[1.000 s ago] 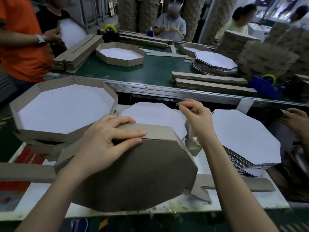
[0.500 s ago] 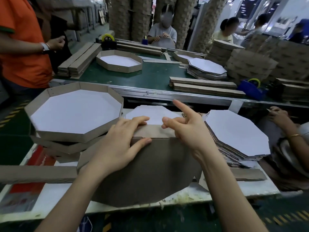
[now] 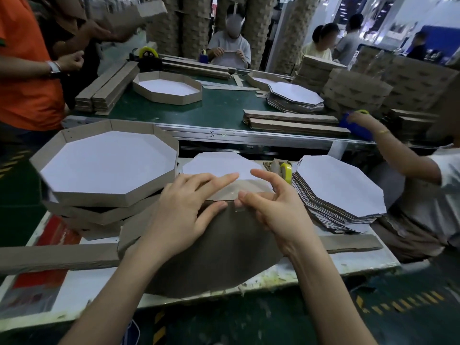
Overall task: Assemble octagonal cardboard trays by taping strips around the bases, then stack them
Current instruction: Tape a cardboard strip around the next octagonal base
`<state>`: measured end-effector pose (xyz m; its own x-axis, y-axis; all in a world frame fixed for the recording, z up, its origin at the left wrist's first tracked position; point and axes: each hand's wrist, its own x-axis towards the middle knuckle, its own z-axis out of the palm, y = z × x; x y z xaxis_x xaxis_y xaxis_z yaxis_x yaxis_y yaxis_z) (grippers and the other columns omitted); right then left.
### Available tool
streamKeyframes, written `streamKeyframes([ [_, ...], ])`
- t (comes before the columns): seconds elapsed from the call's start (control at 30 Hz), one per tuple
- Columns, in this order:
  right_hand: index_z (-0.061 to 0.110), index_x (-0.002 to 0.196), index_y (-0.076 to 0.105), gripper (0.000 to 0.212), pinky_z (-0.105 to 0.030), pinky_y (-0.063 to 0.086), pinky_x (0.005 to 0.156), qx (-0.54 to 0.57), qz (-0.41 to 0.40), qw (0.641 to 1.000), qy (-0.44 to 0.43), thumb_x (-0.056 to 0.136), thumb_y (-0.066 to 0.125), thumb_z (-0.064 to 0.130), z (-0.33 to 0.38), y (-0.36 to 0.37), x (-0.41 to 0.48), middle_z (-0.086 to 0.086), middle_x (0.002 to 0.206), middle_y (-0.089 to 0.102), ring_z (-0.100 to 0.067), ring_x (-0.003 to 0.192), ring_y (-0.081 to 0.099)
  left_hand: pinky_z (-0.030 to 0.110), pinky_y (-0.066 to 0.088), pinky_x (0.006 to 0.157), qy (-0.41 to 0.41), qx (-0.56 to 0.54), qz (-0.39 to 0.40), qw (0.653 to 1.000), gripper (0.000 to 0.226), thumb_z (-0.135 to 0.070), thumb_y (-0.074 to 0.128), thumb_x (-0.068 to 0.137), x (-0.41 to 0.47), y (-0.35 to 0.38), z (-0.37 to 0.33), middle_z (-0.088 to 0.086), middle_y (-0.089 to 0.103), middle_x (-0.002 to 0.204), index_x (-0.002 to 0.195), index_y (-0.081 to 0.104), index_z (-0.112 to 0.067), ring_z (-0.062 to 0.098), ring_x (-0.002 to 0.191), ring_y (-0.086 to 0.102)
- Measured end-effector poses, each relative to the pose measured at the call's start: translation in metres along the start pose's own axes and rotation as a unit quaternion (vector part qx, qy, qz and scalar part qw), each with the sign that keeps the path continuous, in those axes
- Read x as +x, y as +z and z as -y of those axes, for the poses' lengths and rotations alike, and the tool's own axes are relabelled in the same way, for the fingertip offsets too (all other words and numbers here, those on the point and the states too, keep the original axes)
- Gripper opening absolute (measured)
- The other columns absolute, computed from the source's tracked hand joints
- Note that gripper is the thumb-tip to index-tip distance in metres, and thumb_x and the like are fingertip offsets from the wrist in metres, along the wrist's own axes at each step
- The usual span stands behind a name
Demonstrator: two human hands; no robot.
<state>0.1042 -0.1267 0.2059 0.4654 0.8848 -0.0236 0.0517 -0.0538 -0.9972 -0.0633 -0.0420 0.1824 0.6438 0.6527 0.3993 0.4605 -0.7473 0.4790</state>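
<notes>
- Tabletop (image 3: 82, 287): white, carries the tray (image 3: 224, 257) tilted on edge, brown underside toward the camera, just right of a stack of finished trays (image 3: 109, 165).
- Left hand (image 3: 189, 210): grip flat, straight fingers pressing the tray's top rim.
- Right hand (image 3: 276, 212): grip loose, fingers spread, thumb pressing what may be clear tape (image 3: 234, 194) there.

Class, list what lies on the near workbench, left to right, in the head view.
stack of finished trays → tray being taped → yellow tape dispenser → stack of flat octagonal bases
</notes>
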Motion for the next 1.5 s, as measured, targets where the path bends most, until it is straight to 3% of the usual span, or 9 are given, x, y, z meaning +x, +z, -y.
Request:
streamKeyframes([
  [0.1, 0.026, 0.125, 0.054, 0.046, -0.005, 0.035, 0.044, -0.023, -0.006, 1.000, -0.002, 0.085, 0.075, 0.014, -0.003, 0.002, -0.004, -0.007, 0.075, 0.076, 0.003, 0.043, 0.053, 0.044, 0.040, 0.097, 0.007, 0.037, 0.021, 0.999, 0.041, -0.053, 0.033, 0.096, 0.000, -0.002, 0.000, -0.009, 0.053, 0.131, 0.136, 0.040, -0.054, 0.019, 0.117, 0.045],
  [0.37, 0.025, 0.122, 0.057, 0.045, -0.005, 0.040, 0.052, -0.037, 0.024, 0.999, -0.022, 0.083, 0.078, 0.017, -0.012, -0.001, -0.010, -0.005, 0.077, 0.076, 0.003, 0.054, 0.061, 0.037, 0.044, 0.088, 0.011, 0.095, 0.026, 0.995, 0.047, -0.056, 0.023, 0.093, 0.000, -0.003, 0.000, -0.011, 0.052, 0.129, 0.131, 0.051, -0.054, 0.018, 0.113, 0.048],
  [0.57, 0.029, 0.124, 0.055, 0.050, -0.013, 0.049, 0.074, -0.064, 0.024, 0.995, -0.066, 0.082, 0.079, 0.018, -0.024, -0.002, -0.006, -0.004, 0.081, 0.077, -0.010, 0.084, 0.073, 0.035, 0.043, 0.087, 0.018, 0.123, 0.033, 0.992, 0.043, -0.056, 0.023, 0.098, 0.002, -0.003, 0.002, -0.012, 0.048, 0.131, 0.136, 0.044, -0.055, 0.018, 0.112, 0.046],
  [0.8, 0.024, 0.128, 0.054, 0.054, -0.020, 0.054, 0.079, -0.070, 0.015, 0.993, -0.091, 0.081, 0.079, 0.012, -0.028, 0.002, -0.001, -0.005, 0.077, 0.076, -0.013, 0.083, 0.074, 0.036, 0.046, 0.083, 0.002, 0.106, 0.020, 0.994, 0.048, -0.055, 0.029, 0.089, 0.009, -0.003, -0.002, -0.013, 0.050, 0.122, 0.131, 0.052, -0.051, 0.014, 0.106, 0.051],
  [0.97, 0.025, 0.130, 0.055, 0.053, -0.014, 0.049, 0.064, -0.071, -0.001, 0.993, -0.099, 0.084, 0.074, 0.006, -0.031, 0.000, -0.002, 0.003, 0.064, 0.070, -0.003, 0.063, 0.065, 0.034, 0.043, 0.083, -0.018, 0.116, -0.003, 0.993, 0.062, -0.073, 0.020, 0.083, 0.022, 0.006, -0.016, -0.014, 0.060, 0.111, 0.122, 0.061, -0.047, 0.013, 0.099, 0.058],
  [1.23, 0.034, 0.153, 0.023, 0.094, -0.015, 0.053, 0.074, -0.076, 0.083, 0.990, -0.090, 0.082, 0.076, 0.001, -0.024, -0.009, 0.001, -0.002, 0.079, 0.077, -0.009, 0.080, 0.073, 0.032, 0.045, 0.071, -0.005, 0.117, -0.018, 0.993, 0.058, -0.071, 0.026, 0.084, 0.023, 0.011, -0.009, -0.015, 0.067, 0.107, 0.118, 0.065, -0.045, 0.016, 0.092, 0.063],
  [1.37, 0.033, 0.156, 0.010, 0.104, -0.016, 0.052, 0.078, -0.115, 0.117, 0.985, -0.059, 0.081, 0.077, 0.006, -0.022, -0.017, 0.004, -0.001, 0.080, 0.077, -0.006, 0.080, 0.072, 0.032, 0.044, 0.066, 0.013, 0.130, -0.022, 0.991, 0.062, -0.072, 0.027, 0.084, 0.021, 0.011, -0.008, -0.012, 0.068, 0.105, 0.119, 0.067, -0.039, 0.018, 0.087, 0.064],
  [1.43, 0.033, 0.157, 0.006, 0.109, -0.021, 0.052, 0.081, -0.167, 0.126, 0.977, -0.042, 0.073, 0.074, 0.021, -0.016, -0.020, 0.006, 0.004, 0.076, 0.076, -0.005, 0.077, 0.071, 0.033, 0.046, 0.066, 0.018, 0.134, -0.017, 0.991, 0.065, -0.073, 0.026, 0.084, 0.022, 0.010, -0.010, -0.012, 0.068, 0.106, 0.121, 0.067, -0.038, 0.017, 0.088, 0.063],
  [1.5, 0.033, 0.157, 0.006, 0.111, -0.016, 0.047, 0.066, -0.207, 0.119, 0.970, -0.036, 0.063, 0.064, 0.037, -0.011, -0.023, 0.011, 0.012, 0.061, 0.069, 0.001, 0.059, 0.061, 0.033, 0.046, 0.066, 0.022, 0.138, -0.014, 0.990, 0.066, -0.073, 0.026, 0.083, 0.022, 0.010, -0.011, -0.012, 0.068, 0.105, 0.122, 0.066, -0.037, 0.017, 0.089, 0.063],
])
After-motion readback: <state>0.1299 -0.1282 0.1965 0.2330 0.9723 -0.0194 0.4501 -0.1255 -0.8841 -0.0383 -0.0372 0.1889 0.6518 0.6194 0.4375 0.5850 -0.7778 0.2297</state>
